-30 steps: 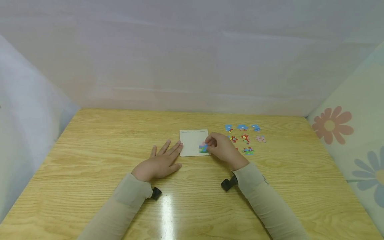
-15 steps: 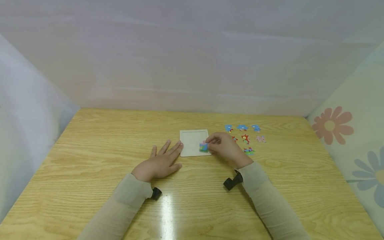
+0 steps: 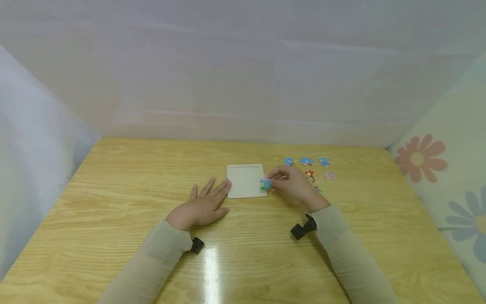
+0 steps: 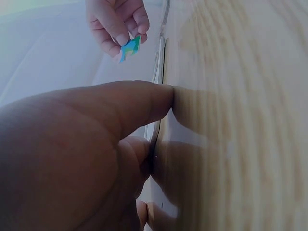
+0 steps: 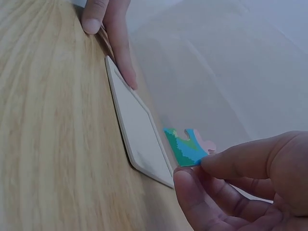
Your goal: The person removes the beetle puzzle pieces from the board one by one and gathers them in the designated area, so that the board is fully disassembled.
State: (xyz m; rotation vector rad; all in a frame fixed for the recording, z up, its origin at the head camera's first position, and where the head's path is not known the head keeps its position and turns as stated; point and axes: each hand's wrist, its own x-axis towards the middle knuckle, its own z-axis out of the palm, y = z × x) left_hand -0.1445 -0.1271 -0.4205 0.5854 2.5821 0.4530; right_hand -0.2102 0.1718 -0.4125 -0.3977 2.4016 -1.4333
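A puzzle piece (image 5: 186,148) in green, blue and pink is pinched between the thumb and fingers of my right hand (image 3: 294,185). In the right wrist view it is raised above the board, and in the head view it overlaps the board's right edge. The white puzzle board (image 3: 244,181) has a raised rim and lies flat on the table, its recess bare. My left hand (image 3: 201,207) rests spread on the table, its fingertips at the board's left edge. In the left wrist view the held puzzle piece (image 4: 130,47) hangs beyond my left thumb.
Several loose puzzle pieces lie right of the board, among them a blue one (image 3: 306,161), a red one (image 3: 310,175) and a pink one (image 3: 330,175). My right hand hides some of them. A pale cloth wall (image 3: 243,84) rises behind the wooden table (image 3: 152,160).
My right hand has lifted the puzzle piece from the board's lower right corner and moved it right, to the board's edge. My left hand stays where it was.
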